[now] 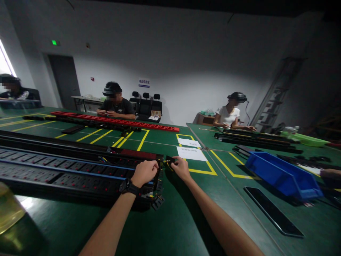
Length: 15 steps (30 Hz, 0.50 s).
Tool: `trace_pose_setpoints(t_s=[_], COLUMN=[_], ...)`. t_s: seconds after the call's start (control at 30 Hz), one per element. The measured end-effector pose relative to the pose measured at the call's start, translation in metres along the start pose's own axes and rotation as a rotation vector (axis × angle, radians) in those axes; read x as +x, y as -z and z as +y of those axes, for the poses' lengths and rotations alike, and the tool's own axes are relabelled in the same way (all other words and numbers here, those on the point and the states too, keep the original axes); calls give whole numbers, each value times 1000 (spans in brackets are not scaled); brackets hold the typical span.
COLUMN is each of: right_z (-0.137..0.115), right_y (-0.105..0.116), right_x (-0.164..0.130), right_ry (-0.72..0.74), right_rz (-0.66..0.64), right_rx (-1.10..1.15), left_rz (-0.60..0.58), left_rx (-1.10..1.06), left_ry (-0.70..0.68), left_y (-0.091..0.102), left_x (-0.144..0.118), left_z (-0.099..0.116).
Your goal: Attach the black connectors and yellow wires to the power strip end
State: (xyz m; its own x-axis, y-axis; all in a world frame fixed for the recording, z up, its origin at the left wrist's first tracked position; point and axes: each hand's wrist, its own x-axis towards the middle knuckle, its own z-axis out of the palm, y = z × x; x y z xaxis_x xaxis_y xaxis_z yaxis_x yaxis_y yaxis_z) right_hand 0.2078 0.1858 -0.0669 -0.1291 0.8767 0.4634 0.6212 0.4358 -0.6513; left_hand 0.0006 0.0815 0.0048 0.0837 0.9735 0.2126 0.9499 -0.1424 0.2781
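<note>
Long black power strips lie side by side on the green table, their right ends in front of me. My left hand, with a black watch on the wrist, is closed on the right end of the nearest strips. My right hand pinches a small black end piece with yellow wires, just right of the strips' end. Whether the piece touches the strip cannot be told.
A blue bin stands at the right, a flat black plate in front of it. White paper sheets lie inside yellow floor markings. A long red strip lies further back. Other people sit at the far tables. A yellowish container is at left.
</note>
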Motion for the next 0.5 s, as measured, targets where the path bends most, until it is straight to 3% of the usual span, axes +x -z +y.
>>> trace_pose_setpoints(t_s=[0.5], right_z=[-12], right_y=[-8], right_x=[-3], right_ry=[-8], right_rz=[-119], right_rx=[129], left_rz=[-13], left_rx=[7], left_ry=[-4], left_y=[0], left_x=[1], left_z=[0])
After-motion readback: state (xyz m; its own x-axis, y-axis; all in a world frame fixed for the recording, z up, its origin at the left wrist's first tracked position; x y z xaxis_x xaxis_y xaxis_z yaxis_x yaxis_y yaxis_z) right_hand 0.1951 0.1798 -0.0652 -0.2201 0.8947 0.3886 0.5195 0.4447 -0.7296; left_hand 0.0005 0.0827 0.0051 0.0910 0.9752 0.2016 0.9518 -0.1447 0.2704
